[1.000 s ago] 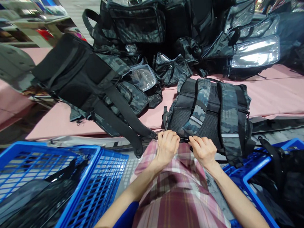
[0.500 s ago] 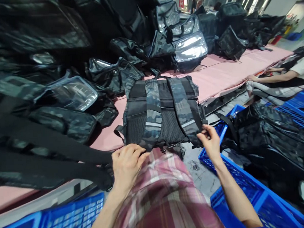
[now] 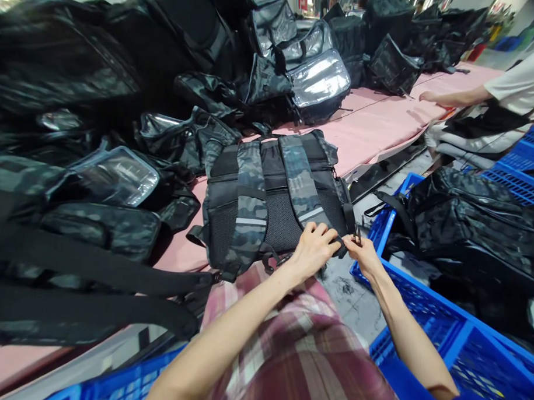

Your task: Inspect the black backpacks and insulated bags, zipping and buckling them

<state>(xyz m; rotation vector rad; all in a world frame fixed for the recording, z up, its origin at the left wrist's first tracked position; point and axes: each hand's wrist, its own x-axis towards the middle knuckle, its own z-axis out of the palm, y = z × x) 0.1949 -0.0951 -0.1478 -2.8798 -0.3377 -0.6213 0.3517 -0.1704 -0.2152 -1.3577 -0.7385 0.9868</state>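
Note:
A camouflage backpack (image 3: pixel 278 205) lies on the pink table (image 3: pixel 361 126), its two shoulder straps and mesh back panel facing up. On the lower end of the right-hand shoulder strap (image 3: pixel 303 175) rests my left hand (image 3: pixel 316 248), fingers bent and gripping the strap's end near the bag's corner. Close beside it, my right hand (image 3: pixel 360 252) is closed, with a small dark tool (image 3: pixel 357 237) sticking up from its fingers. The fingertips of both hands nearly meet at that corner. What the right fingertips pinch is too small to tell.
Dark bags (image 3: pixel 194 132) are piled along the left and back of the table. Blue crates (image 3: pixel 428 299) stand at the right, one holding a black camouflage backpack (image 3: pixel 478 222). Another crate (image 3: pixel 124 380) is at lower left. A person's arm (image 3: pixel 460 97) reaches over the table at right.
My left hand has moved right, from the backpack's lower left corner to its lower right strap. The tool now shows upright at my right hand. The other person's arm has lifted onto the table.

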